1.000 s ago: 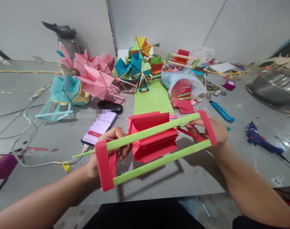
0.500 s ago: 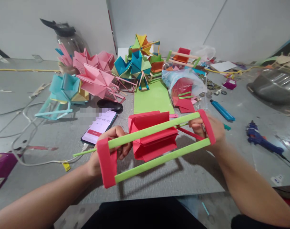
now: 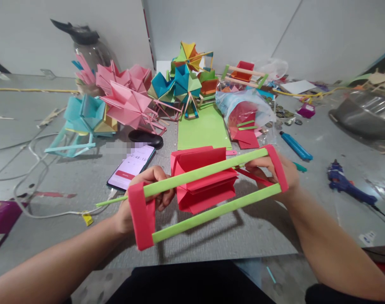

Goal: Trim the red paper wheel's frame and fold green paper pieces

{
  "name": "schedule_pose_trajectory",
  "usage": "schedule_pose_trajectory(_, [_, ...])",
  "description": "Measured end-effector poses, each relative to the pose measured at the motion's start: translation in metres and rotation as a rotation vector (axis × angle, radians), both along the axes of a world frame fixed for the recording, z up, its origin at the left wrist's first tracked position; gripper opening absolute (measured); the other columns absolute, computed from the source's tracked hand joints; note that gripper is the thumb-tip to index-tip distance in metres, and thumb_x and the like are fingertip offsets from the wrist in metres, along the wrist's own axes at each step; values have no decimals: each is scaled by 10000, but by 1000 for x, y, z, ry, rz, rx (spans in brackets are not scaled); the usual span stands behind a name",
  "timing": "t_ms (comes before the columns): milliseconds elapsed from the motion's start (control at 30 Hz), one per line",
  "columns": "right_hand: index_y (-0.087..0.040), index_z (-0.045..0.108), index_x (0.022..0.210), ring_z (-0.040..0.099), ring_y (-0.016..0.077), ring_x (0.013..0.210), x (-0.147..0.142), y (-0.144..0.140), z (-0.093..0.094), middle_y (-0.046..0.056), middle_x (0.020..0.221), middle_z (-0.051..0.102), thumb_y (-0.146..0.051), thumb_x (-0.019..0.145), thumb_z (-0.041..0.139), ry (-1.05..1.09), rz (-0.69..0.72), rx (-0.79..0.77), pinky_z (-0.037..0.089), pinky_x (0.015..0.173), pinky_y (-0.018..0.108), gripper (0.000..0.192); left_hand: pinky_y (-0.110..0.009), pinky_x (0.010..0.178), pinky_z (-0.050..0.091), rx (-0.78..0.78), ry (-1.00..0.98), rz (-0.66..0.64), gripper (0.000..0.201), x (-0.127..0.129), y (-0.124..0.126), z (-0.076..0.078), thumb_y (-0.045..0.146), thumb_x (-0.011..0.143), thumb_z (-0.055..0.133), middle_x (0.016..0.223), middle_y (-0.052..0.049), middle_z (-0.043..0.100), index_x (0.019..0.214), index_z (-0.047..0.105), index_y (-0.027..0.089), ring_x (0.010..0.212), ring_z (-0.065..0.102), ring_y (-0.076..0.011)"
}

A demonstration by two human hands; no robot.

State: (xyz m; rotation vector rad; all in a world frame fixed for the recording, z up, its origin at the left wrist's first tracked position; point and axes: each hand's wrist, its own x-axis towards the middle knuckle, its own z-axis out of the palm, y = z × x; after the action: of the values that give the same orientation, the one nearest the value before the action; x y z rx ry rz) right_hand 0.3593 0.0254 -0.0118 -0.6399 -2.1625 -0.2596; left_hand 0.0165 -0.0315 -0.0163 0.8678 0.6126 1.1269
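In front of me I hold up a paper model: a folded red paper wheel (image 3: pixel 203 183) inside a frame of green strips (image 3: pixel 211 213) with red end pieces (image 3: pixel 138 219). My left hand (image 3: pixel 157 173) is closed behind the left end, beside the wheel. A thin green stick (image 3: pixel 112 201) sticks out to the left of that hand, and the fingers' exact grip is partly hidden. My right hand (image 3: pixel 262 165) has its fingers bent around the right end, near the red supports. The wheel hangs slightly tilted above the grey table.
Behind lie green paper sheets (image 3: pixel 201 131), a plastic bag (image 3: pixel 243 105) and finished paper wheels (image 3: pixel 127 105). A phone (image 3: pixel 132 166) showing a timer rests at left, near a white cable (image 3: pixel 53 216). At right are a blue tube-like object (image 3: pixel 296 145), a glue gun (image 3: pixel 349 183) and a metal bowl (image 3: pixel 366 114).
My right hand's fingers have shifted slightly at the right end of the frame. The left hand and paper model have stayed almost in place. The phone's timer has advanced.
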Motion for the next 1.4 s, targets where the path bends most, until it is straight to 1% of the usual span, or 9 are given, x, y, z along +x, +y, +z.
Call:
schedule_pose_trajectory(233, [-248, 697, 976, 770, 222, 748, -7, 0, 7, 53, 890, 807, -35, 971, 696, -5, 7, 73, 620, 626, 334, 213, -194, 506, 412, 22, 11, -9, 305, -1, 1, 2, 359, 823, 939, 607, 6, 679, 774, 694, 182, 513, 532, -111])
schedule_pose_trajectory(400, [-247, 724, 967, 791, 246, 772, -6, 1, 7, 62, 902, 824, -67, 959, 720, 14, 37, 45, 638, 644, 362, 180, -199, 493, 392, 20, 11, -5, 313, 0, 1, 1, 371, 813, 946, 587, 11, 663, 768, 696, 188, 500, 514, -109])
schedule_pose_trajectory(600, [-252, 726, 950, 759, 237, 744, -7, -2, 9, 40, 851, 790, -79, 963, 726, 27, 23, 54, 612, 636, 360, 173, -203, 498, 408, -24, -3, -27, 306, -3, 2, 0, 349, 809, 955, 615, 2, 688, 788, 697, 186, 531, 547, -119])
schedule_pose_trajectory(767, [-272, 748, 993, 767, 253, 784, -4, -3, 11, 44, 899, 800, -132, 978, 727, 2, 14, -52, 613, 682, 392, 143, -197, 514, 432, -69, -34, -56, 303, -2, 6, 4, 358, 793, 985, 586, 14, 688, 780, 734, 189, 515, 550, -104])
schedule_pose_trajectory(1000, [-257, 697, 974, 732, 223, 771, 1, -1, 2, 29, 889, 755, -108, 919, 794, 68, 2, -80, 589, 666, 353, 186, -196, 524, 443, -39, -46, -64, 273, -2, 6, 2, 353, 820, 967, 596, 11, 695, 795, 751, 188, 522, 561, -104])
schedule_pose_trajectory(1100, [-253, 650, 876, 688, 194, 698, 1, -1, 5, 4, 824, 711, -169, 959, 747, 84, -35, -159, 536, 591, 315, 153, -195, 529, 446, -30, -37, -60, 269, -3, 6, 1, 348, 826, 961, 597, 14, 694, 797, 746, 189, 520, 558, -100])
schedule_pose_trajectory(1200, [-242, 533, 734, 567, 148, 527, 2, -2, 9, -37, 688, 596, -237, 999, 662, 69, -26, -337, 423, 463, 281, 294, -195, 528, 446, -47, -26, -55, 282, -2, 5, 1, 352, 816, 967, 602, 15, 689, 793, 737, 191, 523, 559, -101])
schedule_pose_trajectory(1267, [-242, 483, 705, 495, 135, 460, 3, -2, 11, -49, 638, 549, -251, 1005, 632, 83, -34, -409, 366, 412, 279, 335, -193, 525, 442, -58, -17, -54, 291, -3, 5, 1, 354, 817, 966, 604, 14, 689, 795, 727, 190, 528, 561, -103])
schedule_pose_trajectory(1400, [-251, 514, 726, 541, 156, 511, 3, -1, 10, -36, 657, 589, -244, 1005, 658, 100, -66, -362, 392, 437, 292, 315, -196, 504, 421, -45, -5, -70, 315, -4, 5, 0, 370, 821, 960, 601, 8, 693, 795, 708, 182, 515, 551, -104])
